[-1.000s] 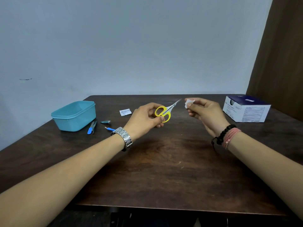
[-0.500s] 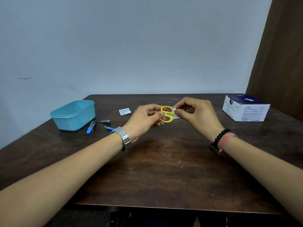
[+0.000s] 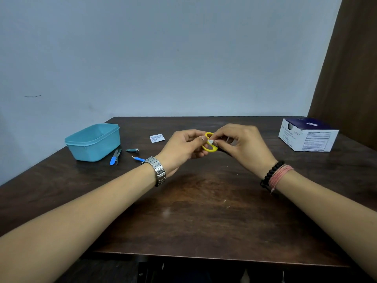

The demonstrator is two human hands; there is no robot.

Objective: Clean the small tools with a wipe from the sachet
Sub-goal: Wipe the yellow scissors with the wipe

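Observation:
Small scissors with yellow handles [image 3: 210, 149] are held above the middle of the dark wooden table [image 3: 193, 201]. My left hand [image 3: 183, 149] grips them by the handle loops. My right hand [image 3: 243, 145] pinches a small white wipe [image 3: 210, 141] against the scissors just past the handles; the blades are hidden behind its fingers. The opened white sachet [image 3: 156, 138] lies flat on the table behind my left hand.
A teal plastic tub [image 3: 92, 142] stands at the far left. Beside it lie blue-handled tweezers [image 3: 114, 157], a metal nail clipper [image 3: 132, 150] and a small blue-handled tool [image 3: 138, 159]. A blue and white box [image 3: 308, 134] sits far right, near a brown curtain.
A second ago my right hand held the wipe apart from the scissor tip. It has since closed in over the blades, and the wipe now sits next to the handles.

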